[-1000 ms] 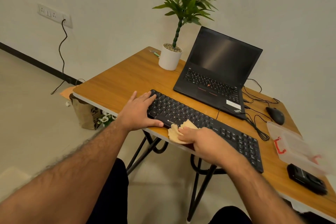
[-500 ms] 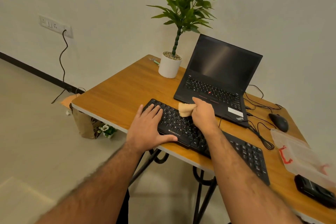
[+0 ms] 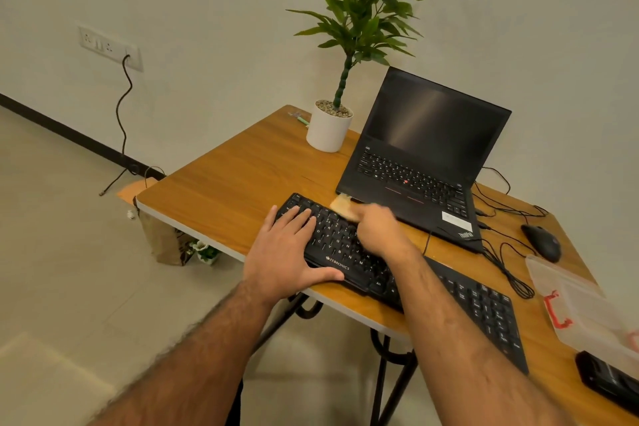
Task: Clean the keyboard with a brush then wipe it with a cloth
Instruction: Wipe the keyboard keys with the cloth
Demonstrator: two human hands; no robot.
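A long black keyboard (image 3: 477, 308) lies slanted along the near edge of the wooden table (image 3: 235, 183). My left hand (image 3: 287, 252) lies flat on the keyboard's left end, fingers straight over the keys and thumb along the front edge. My right hand (image 3: 378, 230), blurred by motion, grips a beige cloth (image 3: 342, 206) at the keyboard's far edge near its left part, just in front of the laptop. No brush is in view.
An open black laptop (image 3: 422, 162) stands behind the keyboard, with a potted plant (image 3: 330, 130) to its left. A black mouse (image 3: 541, 242) and tangled cables (image 3: 505, 252) lie at the right, beside a clear plastic box (image 3: 581, 304) and a black device (image 3: 608, 380). A paper bag (image 3: 162, 239) stands under the table.
My right hand carried the cloth from the keyboard's front edge across the keys to its far edge, then slightly left. My left hand kept its place on the keyboard's left end.
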